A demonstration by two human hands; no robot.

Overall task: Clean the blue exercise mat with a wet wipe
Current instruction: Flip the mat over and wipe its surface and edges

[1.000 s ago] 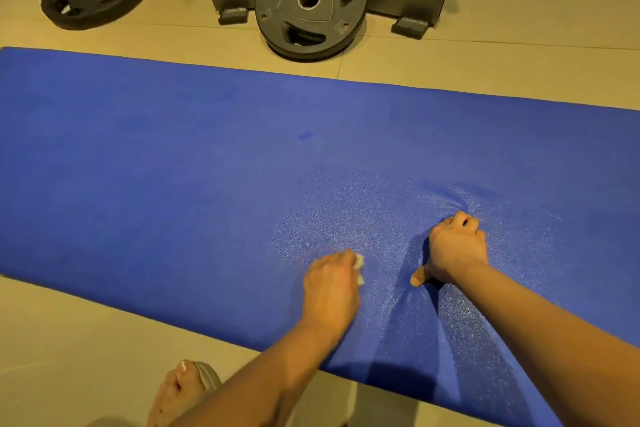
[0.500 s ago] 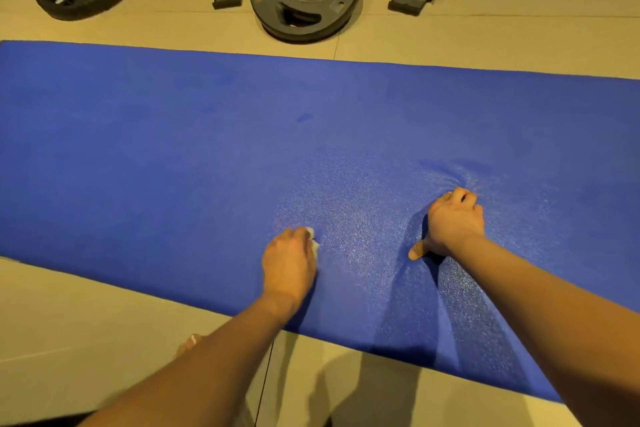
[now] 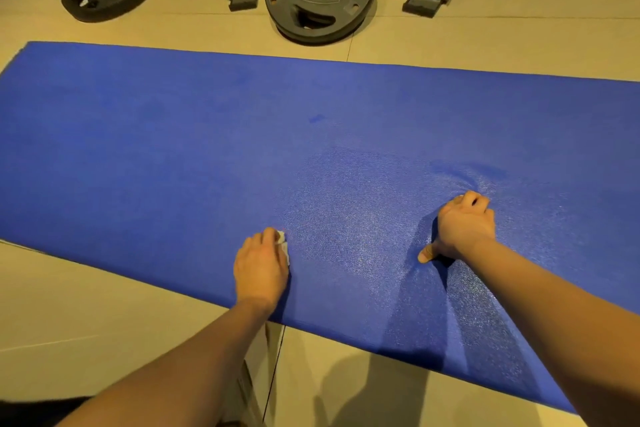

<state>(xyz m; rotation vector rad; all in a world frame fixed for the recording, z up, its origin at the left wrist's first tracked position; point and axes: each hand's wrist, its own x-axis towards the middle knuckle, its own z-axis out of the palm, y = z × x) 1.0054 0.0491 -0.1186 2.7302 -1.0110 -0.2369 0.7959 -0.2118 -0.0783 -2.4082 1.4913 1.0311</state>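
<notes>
1. Head view, change: left hand [image 3: 261, 267] w/ wipe [image 3: 283, 243] has slid left along the mat [image 3: 173, 149] near its near edge. Gap to right hand [image 3: 462, 225] is wider than 1 s ago; right hand hasn't moved.
2. Meaning: stroke is working leftward. Glistening patch btwn hands is prob. done; left half & far strip look dull, so likely under half done.
3. Left hand: fingers curled over wipe, pressing it down, only a white corner showing. Right hand: fisted, thumb out, holds nothing, knuckles pinning the mat, which puckers beyond it.
4. Mat: blue, flat on floor [image 3: 104, 305], running left-right, w/ a small dark spot [image 3: 317, 118] mid-far.
</notes>
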